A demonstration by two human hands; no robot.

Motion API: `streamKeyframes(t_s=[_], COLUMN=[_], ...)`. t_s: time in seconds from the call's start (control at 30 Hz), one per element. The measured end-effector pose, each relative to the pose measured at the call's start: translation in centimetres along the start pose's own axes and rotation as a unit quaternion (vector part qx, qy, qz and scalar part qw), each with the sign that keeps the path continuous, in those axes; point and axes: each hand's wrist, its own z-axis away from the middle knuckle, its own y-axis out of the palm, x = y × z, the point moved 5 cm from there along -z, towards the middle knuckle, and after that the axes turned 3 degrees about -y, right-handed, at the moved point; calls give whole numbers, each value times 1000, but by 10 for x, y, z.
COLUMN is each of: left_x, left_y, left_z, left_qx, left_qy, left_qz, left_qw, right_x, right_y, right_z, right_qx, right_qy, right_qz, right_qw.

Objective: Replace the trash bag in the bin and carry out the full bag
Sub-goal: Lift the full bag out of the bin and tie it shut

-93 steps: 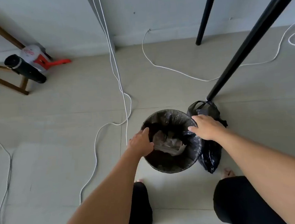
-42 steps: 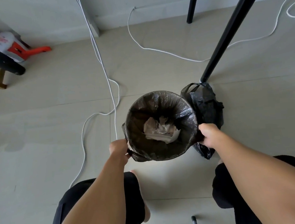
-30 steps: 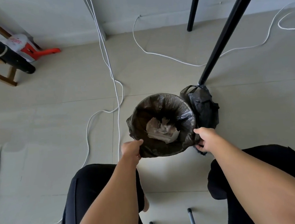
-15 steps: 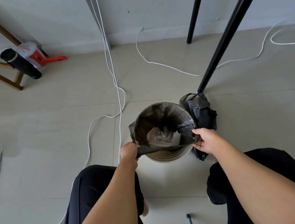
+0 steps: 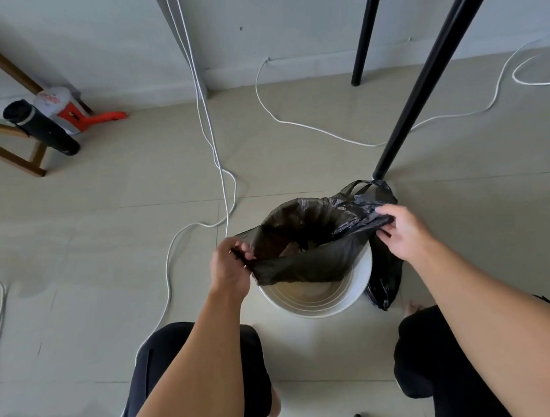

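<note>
From the head camera, looking down, the white bin (image 5: pixel 321 311) sits on the floor (image 5: pixel 106 254) in the middle, just in front of the person's 2 legs. The black trash bag (image 5: pixel 307 265) is in the bin. Its near edge is pulled up off the rim, so the near part of the rim shows bare and white. The left hand (image 5: pixel 230 267) has its fingers curled tight and pinches the left edge of the bag. The right hand (image 5: pixel 404 234) pinches the bunched right edge between thumb and fingers. The far edge may be hooked over the far rim, but the dark plastic makes that hard to tell. If that edge is stuck and the hands pull up fast, the thin plastic could rip. The light bin could also come up with the bag and tip over. If the top is left wide open, trash could fall out on the way. A second bag (image 5: pixel 384 282), black too, lies right beside the bin on its right side, and the lifted bag could bump it. A black pole (image 5: pixel 418 98) stands on the floor just past that second bag, so there is little room to swing far and right. White cables (image 5: pixel 219 166) run over the floor on the left and could catch a foot. Straight up looks like the best way out. The floor well off to the right has room for walking.
</note>
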Motion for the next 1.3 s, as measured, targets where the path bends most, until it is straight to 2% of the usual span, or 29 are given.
streamKeyframes(t_s=[0.07, 0.13, 0.17, 0.23, 0.3, 0.37, 0.47, 0.53, 0.67, 0.8, 0.93, 1.1, 1.3], left_x=[-9, -19, -23, -29, -34, -37, -42, -45, -50, -53, -56, -63, -70], left_y=[3, 6, 10, 17, 23, 26, 26, 25, 25, 29, 36, 49, 80], left_z=[-3, -5, -4, 1, 7, 13, 20, 26, 38, 52, 63, 78, 95], left_qx=[-12, -29, -28, -18, -14, -15, -20, -26, -41, -49, -45, -5, 80], left_qy=[19, 74, 101, 136, 155, 165, 173, 178, 182, 201, 217, 265, 281], left_qz=[-57, -137, -175, -232, -262, -278, -293, -304, -314, -325, -318, -311, -253], left_qw=[998, 987, 979, 963, 953, 946, 940, 936, 931, 923, 922, 913, 922], right_x=[7, 12, 13, 18, 22, 30, 46, 54, 65, 78, 85, 92, 88], right_y=[4, 7, 7, 9, 13, 19, 26, 25, 22, 28, 43, 58, 84], right_z=[-2, -1, 2, 10, 18, 23, 34, 41, 58, 79, 103, 125, 148], right_qx=[28, 51, 56, 62, 66, 67, 57, 36, -7, -7, 44, 133, 281], right_qy=[-4, 3, 4, -3, -13, -56, -118, -129, -173, -242, -299, -313, -321], right_qz=[14, 104, 196, 387, 462, 440, 281, 234, 406, 356, 299, 195, 212], right_qw=[999, 993, 979, 920, 885, 894, 951, 963, 897, 903, 905, 920, 879])
